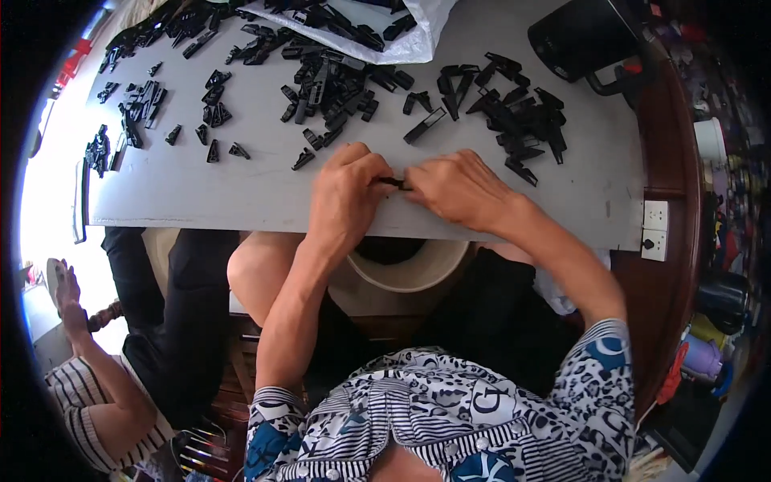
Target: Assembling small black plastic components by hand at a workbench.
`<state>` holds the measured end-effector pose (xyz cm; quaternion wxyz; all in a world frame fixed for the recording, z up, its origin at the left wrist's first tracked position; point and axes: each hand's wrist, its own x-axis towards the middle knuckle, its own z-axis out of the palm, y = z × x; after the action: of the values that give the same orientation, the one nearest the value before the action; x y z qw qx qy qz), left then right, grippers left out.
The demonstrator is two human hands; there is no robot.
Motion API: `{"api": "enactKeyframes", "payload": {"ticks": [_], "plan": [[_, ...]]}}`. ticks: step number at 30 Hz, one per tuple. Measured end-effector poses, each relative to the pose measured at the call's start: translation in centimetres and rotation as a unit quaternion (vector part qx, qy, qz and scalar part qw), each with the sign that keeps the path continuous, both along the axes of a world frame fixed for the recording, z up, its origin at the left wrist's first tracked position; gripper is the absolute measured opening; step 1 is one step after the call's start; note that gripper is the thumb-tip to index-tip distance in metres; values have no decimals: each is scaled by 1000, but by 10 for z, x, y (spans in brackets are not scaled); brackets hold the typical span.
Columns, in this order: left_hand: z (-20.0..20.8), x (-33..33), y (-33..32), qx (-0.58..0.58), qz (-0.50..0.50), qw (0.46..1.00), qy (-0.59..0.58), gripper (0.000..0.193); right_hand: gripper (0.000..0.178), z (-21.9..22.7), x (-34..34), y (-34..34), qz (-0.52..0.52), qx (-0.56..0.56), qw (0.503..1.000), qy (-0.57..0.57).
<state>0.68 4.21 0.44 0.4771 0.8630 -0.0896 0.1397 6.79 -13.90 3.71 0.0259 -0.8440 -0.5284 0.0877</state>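
With our left hand (347, 189) and right hand (459, 189) close together, fingers pinched narrow, we hold a small black part (392, 182) between them over the near side of the grey table (241, 189). We judge this one to be midway and much to be left, since a middle heap (321, 87), a right-hand heap (522, 116) and an open white bag (419, 50) all hold loose black pieces. Smaller clusters (143, 106) lie to the left, but we cannot tell which pieces are finished.
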Motion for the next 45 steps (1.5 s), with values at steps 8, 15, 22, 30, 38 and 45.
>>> {"api": "enactKeyframes", "payload": {"ticks": [8, 15, 22, 30, 38, 45], "plan": [[12, 0, 2, -343, -71, 906, 237, 6, 22, 1, -22, -46, -167, 235, 958, 4], [15, 2, -10, -498, -150, 797, 307, 10, 21, 6, -34, -54, -150, 220, 964, 9], [2, -1, -21, -325, -163, 886, 288, 24, 22, 21, -53, -43, -111, 173, 977, -63], [21, 25, 0, 66, 114, 991, 27, 18, 19, -33, -124, -57, -153, 168, 974, 7], [9, 50, -17, 314, 217, 924, -7, 26, 29, -36, -116, -34, -196, 118, 959, 170], [7, 40, -15, 261, 130, 955, -44, 17, 22, -15, -21, 1, -304, 280, 910, 2]]}}
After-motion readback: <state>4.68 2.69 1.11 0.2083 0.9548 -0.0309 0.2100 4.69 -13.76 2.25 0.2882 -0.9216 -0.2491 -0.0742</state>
